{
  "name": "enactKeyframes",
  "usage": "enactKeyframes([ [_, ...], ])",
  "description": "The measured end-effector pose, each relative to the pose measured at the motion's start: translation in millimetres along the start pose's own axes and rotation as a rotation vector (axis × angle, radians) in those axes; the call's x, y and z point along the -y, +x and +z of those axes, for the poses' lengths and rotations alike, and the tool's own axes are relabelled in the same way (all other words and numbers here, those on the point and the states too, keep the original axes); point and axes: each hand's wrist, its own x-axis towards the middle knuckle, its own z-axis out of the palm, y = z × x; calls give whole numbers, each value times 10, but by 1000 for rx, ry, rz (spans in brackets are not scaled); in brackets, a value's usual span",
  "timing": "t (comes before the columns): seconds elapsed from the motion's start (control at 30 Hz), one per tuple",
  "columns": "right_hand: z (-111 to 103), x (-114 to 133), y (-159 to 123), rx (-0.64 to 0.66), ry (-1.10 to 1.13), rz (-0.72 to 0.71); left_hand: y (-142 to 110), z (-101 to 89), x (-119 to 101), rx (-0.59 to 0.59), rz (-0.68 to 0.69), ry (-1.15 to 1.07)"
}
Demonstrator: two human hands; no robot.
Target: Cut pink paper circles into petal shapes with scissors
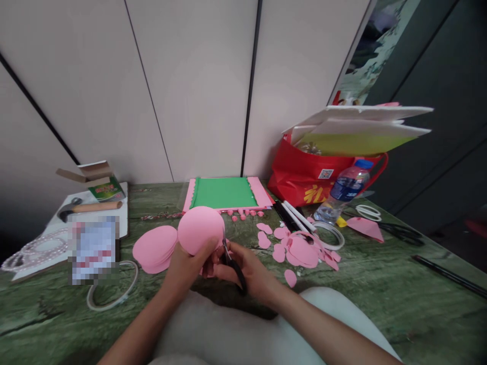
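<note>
My left hand (pixel 198 261) is closed on a round pink paper disc (pixel 200 228), its thumb lying over the disc's lower right. Black-handled scissors (pixel 238 274) are gripped in my right hand (pixel 249 268), blades pointing up along the disc's right edge. Whether the blades touch the paper I cannot tell. To the left lies a stack of pink paper circles (pixel 154 248). Right of my hands is a loose pile of pink paper pieces (pixel 300 251), with small petal-like shapes around it.
A green and pink paper piece (pixel 224 192) lies at the back. Behind on the right stand a red bag (pixel 297 175) and a water bottle (pixel 342 192). Rolls of tape (pixel 114 286), a hammer (pixel 95 207), bead strings (pixel 41 248) and pens (pixel 292 215) surround the work spot.
</note>
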Motion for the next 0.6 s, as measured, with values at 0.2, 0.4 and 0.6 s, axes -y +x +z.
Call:
enactKeyframes([
  [0.2, 16, 1, -18, 0, 16, -2, -10, 1, 18, 27, 6, 12],
  [0.4, 26, -33, -19, -31, 0, -10, -21, 0, 16, 19, 38, 45],
  [0.6, 32, -68, -34, -94, -30, 47, -23, 0, 18, 14, 22, 2],
])
